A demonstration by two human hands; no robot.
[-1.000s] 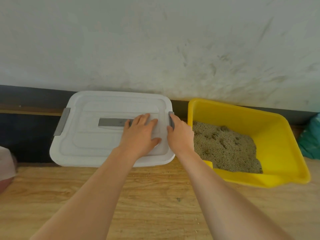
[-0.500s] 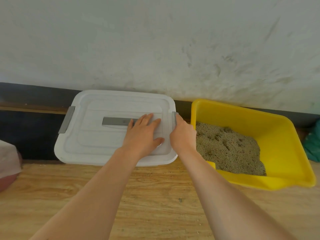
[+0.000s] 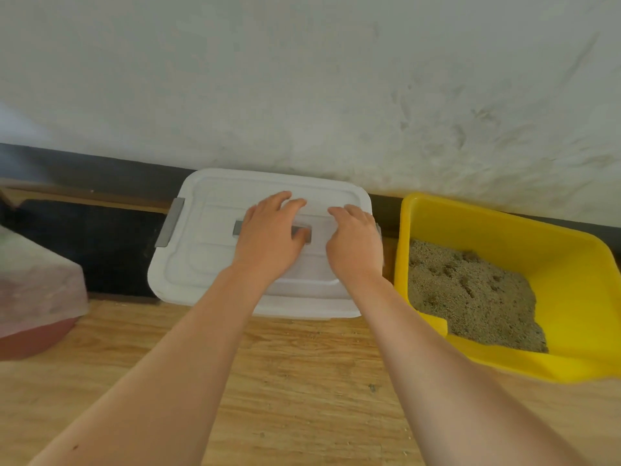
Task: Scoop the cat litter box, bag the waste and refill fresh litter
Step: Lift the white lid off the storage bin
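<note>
Now both grips rest on the lid of the white bin, and the right latch is let go

Since a moment ago our right grip (image 3: 356,247) has come off the grey clip at the bin's right edge and lies on the lid (image 3: 208,264), fingers loosely bent and holding nothing. Our left grip (image 3: 268,237) has slid up over the grey handle strip (image 3: 238,228), fingers spread flat and pressing. We judge the right side unclipped. Whether the left latch (image 3: 169,222) is freed we cannot tell, so the fresh litter likely stays shut in. The yellow litter box (image 3: 571,280) stands just right of the bin, its litter (image 3: 470,290) pocked and unscooped. Room is tight behind, against the wall (image 3: 302,95), and only a narrow gap parts bin and box. The wooden floor (image 3: 302,381) toward us lies open, and a pink covered tub (image 3: 33,297) sits well apart at left
</note>
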